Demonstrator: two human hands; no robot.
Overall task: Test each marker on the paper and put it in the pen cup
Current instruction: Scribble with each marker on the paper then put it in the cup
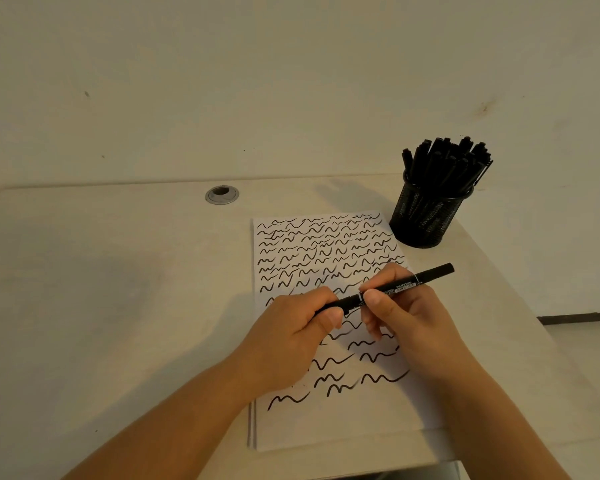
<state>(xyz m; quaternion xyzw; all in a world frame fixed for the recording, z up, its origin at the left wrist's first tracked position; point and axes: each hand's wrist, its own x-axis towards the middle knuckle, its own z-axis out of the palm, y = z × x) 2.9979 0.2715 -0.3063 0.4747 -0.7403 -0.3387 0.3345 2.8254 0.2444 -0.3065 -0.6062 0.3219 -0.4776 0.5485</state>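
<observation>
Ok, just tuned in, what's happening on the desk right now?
A person holds one black marker in both hands above the paper: the left hand grips the lower end, the right hand pinches the barrel. Whether the cap is going on or coming off cannot be told. The paper is covered in black test squiggles, and the mesh pen cup behind it is packed with markers.
</observation>
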